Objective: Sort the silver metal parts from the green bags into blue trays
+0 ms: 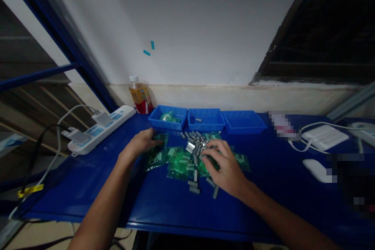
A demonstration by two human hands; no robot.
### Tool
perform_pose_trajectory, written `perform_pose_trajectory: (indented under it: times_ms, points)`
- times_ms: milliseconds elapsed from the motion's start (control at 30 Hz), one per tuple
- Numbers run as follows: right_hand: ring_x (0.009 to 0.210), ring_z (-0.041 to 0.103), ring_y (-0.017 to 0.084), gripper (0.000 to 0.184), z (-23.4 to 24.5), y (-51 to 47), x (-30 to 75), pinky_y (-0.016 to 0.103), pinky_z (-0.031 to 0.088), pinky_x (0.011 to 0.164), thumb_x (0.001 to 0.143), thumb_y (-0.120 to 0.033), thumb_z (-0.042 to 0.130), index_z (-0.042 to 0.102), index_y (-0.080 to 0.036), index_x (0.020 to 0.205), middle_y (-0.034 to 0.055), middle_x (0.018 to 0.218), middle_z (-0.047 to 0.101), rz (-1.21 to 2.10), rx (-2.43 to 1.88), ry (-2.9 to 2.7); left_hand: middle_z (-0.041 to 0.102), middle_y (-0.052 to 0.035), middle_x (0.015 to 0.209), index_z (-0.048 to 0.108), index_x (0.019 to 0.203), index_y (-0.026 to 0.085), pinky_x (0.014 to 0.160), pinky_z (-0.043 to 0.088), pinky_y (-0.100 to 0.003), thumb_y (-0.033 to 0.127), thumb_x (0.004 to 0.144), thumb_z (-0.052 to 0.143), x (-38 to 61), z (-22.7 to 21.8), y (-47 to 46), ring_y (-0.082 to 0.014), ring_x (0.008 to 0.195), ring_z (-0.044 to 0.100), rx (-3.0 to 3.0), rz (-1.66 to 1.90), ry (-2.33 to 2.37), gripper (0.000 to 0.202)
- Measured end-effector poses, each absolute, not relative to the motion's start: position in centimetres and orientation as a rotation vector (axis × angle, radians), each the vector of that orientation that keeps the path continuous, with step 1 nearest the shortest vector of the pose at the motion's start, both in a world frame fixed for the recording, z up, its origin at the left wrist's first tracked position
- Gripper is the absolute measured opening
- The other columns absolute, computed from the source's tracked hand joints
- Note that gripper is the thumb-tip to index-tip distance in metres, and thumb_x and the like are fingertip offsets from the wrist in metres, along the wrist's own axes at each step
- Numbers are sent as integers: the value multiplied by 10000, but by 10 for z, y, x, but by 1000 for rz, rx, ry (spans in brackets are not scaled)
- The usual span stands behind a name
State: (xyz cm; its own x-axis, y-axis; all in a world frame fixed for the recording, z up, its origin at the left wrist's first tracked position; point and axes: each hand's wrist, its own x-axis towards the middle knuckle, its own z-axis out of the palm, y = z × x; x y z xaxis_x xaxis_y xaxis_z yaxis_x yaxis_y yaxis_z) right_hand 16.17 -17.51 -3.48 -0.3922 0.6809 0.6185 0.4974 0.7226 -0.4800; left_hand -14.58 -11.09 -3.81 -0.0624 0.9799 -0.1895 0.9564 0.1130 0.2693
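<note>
A heap of small grey metal parts lies on the blue table, mixed with several small green plastic bags. My left hand rests on a green bag at the pile's left edge, fingers curled over it. On the pile's right side, my right hand lies palm down, its fingertips pinched among the grey parts. Whether it holds one is hidden.
Three blue trays stand behind the pile: left with green bags, middle with one grey part, right. A drink bottle and power strip sit left; white devices and cables right.
</note>
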Motion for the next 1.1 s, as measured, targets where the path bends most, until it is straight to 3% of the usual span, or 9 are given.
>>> perform_pose_trajectory:
  times_ms: [233, 367, 467, 600, 667, 800, 900, 967, 1100]
  points:
    - [929, 527, 204, 117, -31, -182, 158, 370, 435, 826, 859, -181, 524, 618, -196, 927, 62, 900, 587, 450, -837, -2038, 586, -20, 824, 512, 939, 194, 637, 408, -263, 288, 739, 591, -116, -10, -126, -185, 735, 567, 2246, 548, 1723, 235]
    - [760, 571, 167, 252, -31, -183, 155, 301, 436, 677, 910, -379, 447, 601, -194, 987, 39, 810, 615, 960, -953, -1779, 507, -31, 875, 451, 803, 186, 723, 412, -259, 156, 782, 515, -72, 2, -150, -158, 811, 506, 2488, 989, 1420, 73]
    - [631, 551, 137, 394, -30, -180, 154, 254, 393, 559, 913, -510, 371, 579, -181, 973, 14, 702, 592, 1273, -968, -1503, 505, -48, 917, 458, 756, 179, 736, 401, -271, 39, 701, 494, -41, -4, -163, -173, 856, 482, 2732, 934, 1205, 154]
    - [500, 465, 99, 332, -28, -175, 154, 227, 335, 485, 751, -495, 627, 552, -171, 770, -43, 556, 499, 1408, -1062, -1344, 531, -62, 907, 512, 745, 172, 686, 378, -307, 60, 687, 544, -24, -14, -169, -191, 790, 456, 2925, 823, 1217, 130]
    - [488, 448, 92, 319, -27, -173, 155, 222, 328, 471, 715, -464, 665, 550, -168, 746, -47, 555, 491, 1423, -1072, -1284, 536, -71, 945, 549, 780, 173, 703, 382, -322, 115, 709, 594, -25, -14, -169, -204, 816, 463, 2884, 819, 1286, 102]
    - [539, 486, 110, 236, -29, -167, 162, 230, 368, 493, 771, -403, 620, 576, -173, 795, -24, 611, 526, 1113, -1059, -1273, 547, -70, 965, 612, 926, 182, 785, 413, -335, 368, 760, 659, -26, -9, -166, -214, 899, 500, 2458, 996, 1308, 254]
    - [669, 545, 142, 94, -28, -166, 168, 267, 432, 588, 823, -271, 576, 625, -192, 833, 16, 736, 575, 611, -1003, -1499, 598, -53, 840, 628, 932, 166, 731, 438, -308, 519, 866, 457, -19, -5, -164, -182, 787, 551, 1927, 1044, 1176, 398]
    - [766, 559, 162, 128, -28, -168, 170, 299, 460, 657, 834, -168, 546, 658, -218, 870, 39, 835, 590, 315, -909, -1715, 608, -48, 734, 625, 827, 151, 663, 441, -290, 550, 903, 315, -14, -3, -163, -162, 679, 556, 1624, 1033, 1091, 511]
    - [933, 535, 207, 230, -31, -171, 167, 353, 495, 735, 832, -107, 537, 670, -243, 959, 80, 1009, 570, 78, -789, -1980, 579, -12, 620, 612, 737, 152, 574, 426, -249, 509, 782, 549, -22, -1, -151, -128, 566, 523, 1412, 1139, 1173, 365]
